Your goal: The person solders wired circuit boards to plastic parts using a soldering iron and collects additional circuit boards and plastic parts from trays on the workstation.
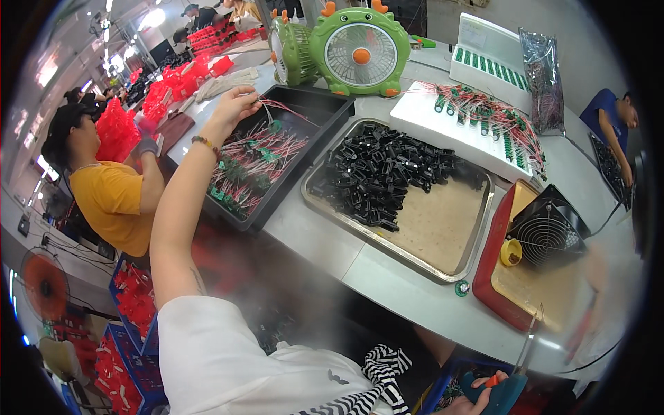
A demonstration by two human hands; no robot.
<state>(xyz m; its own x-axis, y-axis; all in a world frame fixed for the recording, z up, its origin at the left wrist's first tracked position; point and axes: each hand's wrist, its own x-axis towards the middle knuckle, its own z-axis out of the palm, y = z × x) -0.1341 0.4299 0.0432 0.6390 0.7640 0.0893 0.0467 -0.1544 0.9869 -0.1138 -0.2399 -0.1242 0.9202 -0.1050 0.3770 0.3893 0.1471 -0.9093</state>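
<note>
My left hand [237, 104] reaches over a black tray [330, 111], its fingertips pinched on thin red and white wires [285, 108]. Beneath it, the tray holds a heap of small green circuit boards with red and white wires [259, 162]. At the lower right edge my right hand [477, 400] is closed round a teal soldering gun [508, 394] with an orange-red trigger and a long thin front end. Right of the black tray, a metal tray [443, 273] holds a pile of small black plastic parts [387, 169].
Two green cartoon fans [361, 57] stand at the back. White foam trays [415, 111] carry more wired boards. A red-rimmed box [494, 277] with a black fan [546, 232] and yellow cup [511, 252] is right. Co-workers sit left [111, 187] and right [612, 121]. Blue crates [131, 346] hold red parts.
</note>
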